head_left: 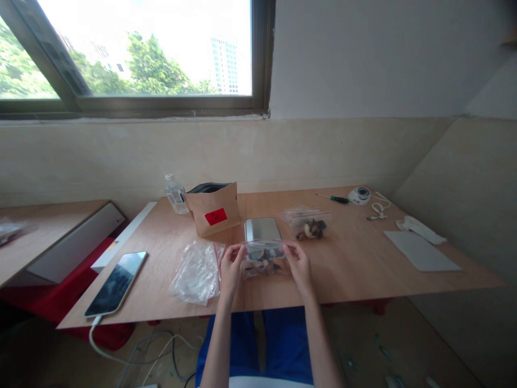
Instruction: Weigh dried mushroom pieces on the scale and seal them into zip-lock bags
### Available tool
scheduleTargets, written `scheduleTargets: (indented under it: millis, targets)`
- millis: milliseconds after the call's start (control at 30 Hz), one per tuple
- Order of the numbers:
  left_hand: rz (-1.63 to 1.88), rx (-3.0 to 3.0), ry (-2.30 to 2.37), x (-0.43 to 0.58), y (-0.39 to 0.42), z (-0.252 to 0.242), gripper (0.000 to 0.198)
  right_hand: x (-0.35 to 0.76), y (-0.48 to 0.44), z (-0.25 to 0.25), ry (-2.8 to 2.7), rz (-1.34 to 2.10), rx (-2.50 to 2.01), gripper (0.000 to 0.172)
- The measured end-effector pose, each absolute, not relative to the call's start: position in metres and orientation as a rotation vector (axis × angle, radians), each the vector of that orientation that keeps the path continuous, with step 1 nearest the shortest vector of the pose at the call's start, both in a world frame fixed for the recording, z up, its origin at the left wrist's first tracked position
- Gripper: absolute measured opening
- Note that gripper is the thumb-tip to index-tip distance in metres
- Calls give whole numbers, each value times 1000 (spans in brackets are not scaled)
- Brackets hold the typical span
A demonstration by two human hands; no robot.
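A clear zip bag (266,265) with dark and brown dried pieces in it is held up by its top corners. My left hand (232,263) pinches the left corner, and my right hand (298,262) pinches the right one. Just behind the bag lies a silver flat scale (262,229). To the left of my left hand is a pile of clear plastic bags (197,272) with red edges. Another filled zip bag (313,226) rests on the table to the right of the scale. An open brown paper pouch (214,213) with a red label stands at the back left.
On the table (347,269) are a phone (117,283) with a white cable at left, a plastic bottle (176,195), a green screwdriver (338,199), a white dome camera (359,195), and a white sheet (420,250) at right.
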State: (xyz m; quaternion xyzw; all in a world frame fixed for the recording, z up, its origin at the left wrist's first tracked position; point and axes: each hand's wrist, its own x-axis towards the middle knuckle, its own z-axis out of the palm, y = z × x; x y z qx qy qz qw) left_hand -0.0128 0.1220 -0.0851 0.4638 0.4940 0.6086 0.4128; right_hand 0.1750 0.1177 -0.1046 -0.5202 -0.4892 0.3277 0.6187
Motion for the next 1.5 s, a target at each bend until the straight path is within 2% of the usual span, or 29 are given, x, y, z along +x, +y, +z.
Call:
scheduleTargets:
  millis: [667, 1067, 1500]
  targets:
    - [1571, 1108, 1195, -12, 119, -84, 23, 175, 118, -105, -1038, 752, -1224, 32]
    - [1466, 1126, 1097, -7, 115, -83, 28, 165, 116, -101, -1076, 982, -1104, 31]
    - [1433, 1098, 1101, -9, 118, -93, 25, 166, 116, -105, -1051, 920, -1124, 25]
